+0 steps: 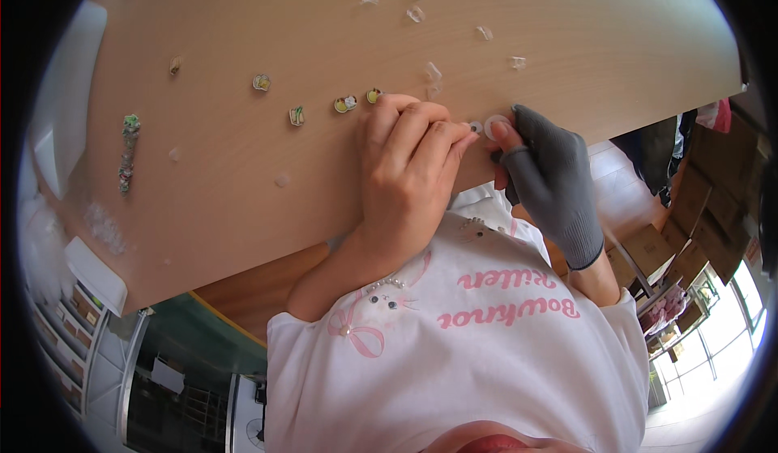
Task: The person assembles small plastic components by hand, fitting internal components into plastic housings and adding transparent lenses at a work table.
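Close together over the table's near edge, both hands work at small pieces. My left hand (409,157) is bare, its fingers bent and drawn together. At its fingertips sits a small grey-and-white piece (476,128), too small to name. My right hand (551,161) wears a grey glove that leaves the thumb bare, and its thumb and fingers pinch a pale round disc (493,123). Beside my left knuckles lies a small yellow-and-green badge-like piece (374,96). Similar pieces lie farther left: a pair touching (345,104), a green-and-white one (297,116) and a yellowish one (261,83).
Crumpled clear plastic scraps (416,14) are strewn over the far part of the wooden table (243,202). On the left lies a narrow row of green and multicoloured bits (128,153). White plastic bags (44,242) stand past the left edge; cardboard boxes (713,210) are at the right.
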`<state>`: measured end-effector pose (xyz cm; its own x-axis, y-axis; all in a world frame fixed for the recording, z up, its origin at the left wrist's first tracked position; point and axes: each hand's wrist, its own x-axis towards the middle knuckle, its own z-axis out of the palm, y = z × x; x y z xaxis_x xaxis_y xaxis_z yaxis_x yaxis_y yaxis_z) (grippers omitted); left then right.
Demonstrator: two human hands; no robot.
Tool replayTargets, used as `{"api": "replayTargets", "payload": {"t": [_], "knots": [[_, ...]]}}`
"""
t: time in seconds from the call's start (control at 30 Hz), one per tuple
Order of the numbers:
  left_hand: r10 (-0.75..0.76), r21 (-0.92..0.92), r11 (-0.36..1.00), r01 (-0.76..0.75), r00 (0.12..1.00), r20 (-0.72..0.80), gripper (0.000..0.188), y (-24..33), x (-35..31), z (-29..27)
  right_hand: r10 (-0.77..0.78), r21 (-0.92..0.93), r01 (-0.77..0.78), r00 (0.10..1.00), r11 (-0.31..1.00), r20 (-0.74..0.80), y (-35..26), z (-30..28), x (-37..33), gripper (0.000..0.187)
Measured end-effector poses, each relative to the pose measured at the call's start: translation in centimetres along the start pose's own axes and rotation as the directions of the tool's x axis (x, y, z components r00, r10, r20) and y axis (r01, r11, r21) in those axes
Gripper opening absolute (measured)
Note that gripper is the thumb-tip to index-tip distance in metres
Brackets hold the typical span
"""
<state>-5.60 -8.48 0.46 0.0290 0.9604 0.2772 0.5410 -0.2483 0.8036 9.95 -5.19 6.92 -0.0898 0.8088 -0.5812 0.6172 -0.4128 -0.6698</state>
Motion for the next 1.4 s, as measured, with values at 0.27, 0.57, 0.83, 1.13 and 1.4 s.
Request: {"api": "replayTargets", "payload": {"t": [0.27, 0.57, 0.83, 1.13, 1.4], "knots": [[-0.032, -0.001, 0.999, 0.032, 0.999, 0.013, 0.028, 0.5, 0.3, -0.1, -0.243, -0.247, 0.286, 0.951, 0.926, 0.191, -0.6, -2.3, 2.0, 0.013], [-0.02, 0.001, 1.0, 0.02, 1.0, -0.011, 0.023, 0.0, 0.6, -0.1, 0.096, -0.236, 0.022, 0.875, 0.971, 0.474, -2.3, -4.3, 4.7, 0.018], [0.095, 0.0, 0.995, -0.095, 0.994, -0.05, 0.02, -0.4, 0.4, -0.2, -0.158, 0.17, 0.136, 0.979, 0.976, 0.126, 0.7, -3.1, 1.0, 0.018], [-0.085, -0.11, 0.991, 0.074, 0.991, -0.105, 0.017, 0.8, 0.6, -0.3, -0.803, -0.501, 0.652, 0.571, 0.569, -0.169, 2.7, 0.8, 1.0, 0.027], [0.047, 0.042, 0.998, -0.044, 0.994, -0.094, 0.019, 0.8, 0.7, -0.2, -0.793, -0.673, 0.559, 0.606, 0.484, -0.067, 2.3, 0.9, 1.1, 0.02]]}}
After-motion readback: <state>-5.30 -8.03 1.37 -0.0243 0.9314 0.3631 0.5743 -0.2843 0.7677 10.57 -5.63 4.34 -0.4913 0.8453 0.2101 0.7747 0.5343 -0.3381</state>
